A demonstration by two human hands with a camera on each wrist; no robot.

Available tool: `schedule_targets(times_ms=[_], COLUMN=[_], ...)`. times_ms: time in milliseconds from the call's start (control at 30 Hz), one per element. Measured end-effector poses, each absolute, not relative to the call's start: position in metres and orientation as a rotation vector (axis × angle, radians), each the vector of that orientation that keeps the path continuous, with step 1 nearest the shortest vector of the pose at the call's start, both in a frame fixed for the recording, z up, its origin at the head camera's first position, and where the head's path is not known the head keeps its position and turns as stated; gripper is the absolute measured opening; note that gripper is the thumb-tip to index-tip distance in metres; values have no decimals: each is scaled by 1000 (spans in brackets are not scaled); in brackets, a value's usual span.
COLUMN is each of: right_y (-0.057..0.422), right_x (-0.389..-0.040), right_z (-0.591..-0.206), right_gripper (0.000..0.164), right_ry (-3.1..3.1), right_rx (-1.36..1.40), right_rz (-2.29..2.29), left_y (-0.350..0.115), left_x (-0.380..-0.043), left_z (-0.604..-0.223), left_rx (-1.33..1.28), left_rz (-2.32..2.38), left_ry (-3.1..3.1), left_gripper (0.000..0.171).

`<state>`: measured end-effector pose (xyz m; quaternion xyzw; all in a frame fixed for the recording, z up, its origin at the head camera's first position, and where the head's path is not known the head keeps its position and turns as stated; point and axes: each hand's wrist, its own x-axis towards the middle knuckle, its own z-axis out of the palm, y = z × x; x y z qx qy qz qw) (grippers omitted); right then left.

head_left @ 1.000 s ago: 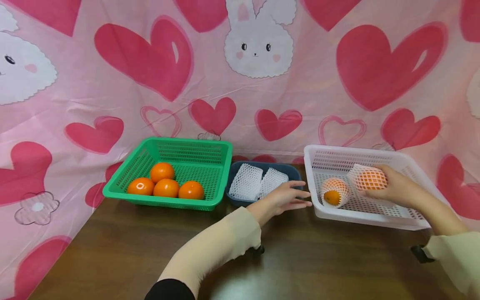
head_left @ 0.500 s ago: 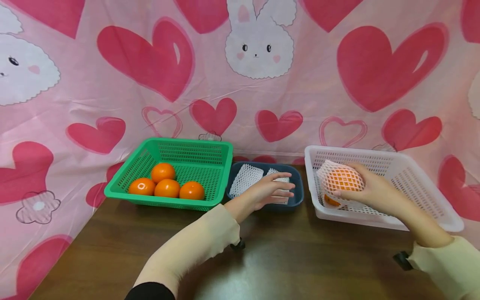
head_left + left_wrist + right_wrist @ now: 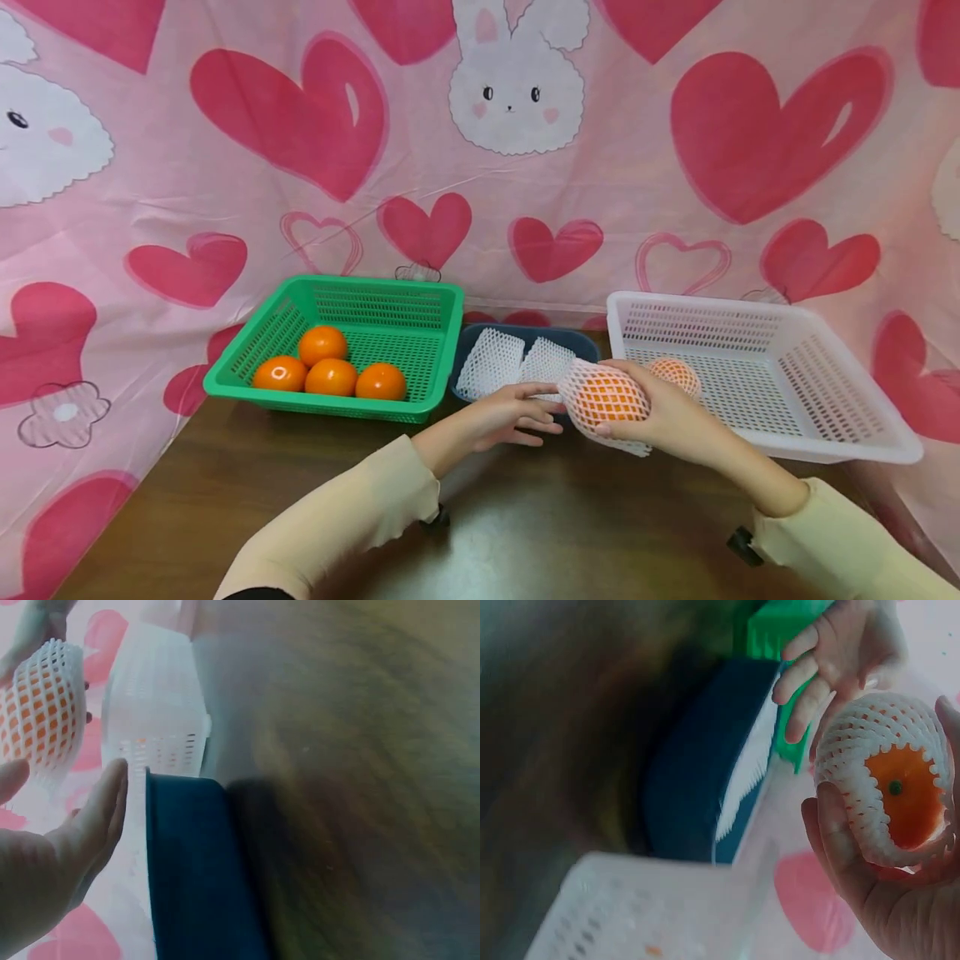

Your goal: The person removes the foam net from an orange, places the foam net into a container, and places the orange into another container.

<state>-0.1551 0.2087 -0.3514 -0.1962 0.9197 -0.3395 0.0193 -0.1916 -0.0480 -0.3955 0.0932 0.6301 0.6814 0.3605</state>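
My right hand [image 3: 667, 412] grips an orange [image 3: 609, 400] sleeved in a white foam net [image 3: 855, 742], held over the table between the blue tray and the white basket. In the right wrist view the net's open end bares the fruit and its green stem spot. Just left of it, my left hand [image 3: 510, 418] reaches with fingers extended, fingertips close to the netted orange and nothing in its grasp. Behind the hands, the dark blue tray [image 3: 585, 340] holds two flat white foam nets [image 3: 491, 364]. Another netted orange [image 3: 675, 377] lies in the white basket [image 3: 847, 450], partly hidden by my right hand.
A green basket [image 3: 450, 333] at the left holds several bare oranges [image 3: 330, 377]. All containers stand in a row on the brown wooden table [image 3: 525, 533], backed by a pink curtain [image 3: 555, 192] printed with hearts and rabbits.
My right hand has lifted the netted orange out of the white basket and carried it left over the table. My left hand has drawn back left and lower, from near the white basket's edge.
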Motion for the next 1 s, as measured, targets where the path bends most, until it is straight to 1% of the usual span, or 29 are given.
schedule_targets(times_ms=[200,367,433,600,733,1000], right_y=[195,179,173,158,148,145], right_x=[-152,-149,-147,-145,-145,-145], right_z=[-371,-395,-407,-432,-443,-453], right_gripper=[82,84,84,85,88,85], right_ry=[2729,2663,2639,2603,2543,2418], right_rx=[-593,-649,-653,-563,-525,-558], right_rz=[-1188,-1243,-1276,-1364,-1467,-1508], left_y=[-67,-80,-82,-80,-82,-81], left_x=[-180,-171,-168,-164,-163,-163], left_z=[-409,-419,-424,-434,-439,-448], left_rx=[275,305,320,282,238,218], left_rz=[1733,1688,1668,1690,1728,1779], left_ry=[1586,1584,1598,1644,1652,1666], left_gripper=[61,65,61,49,49,52])
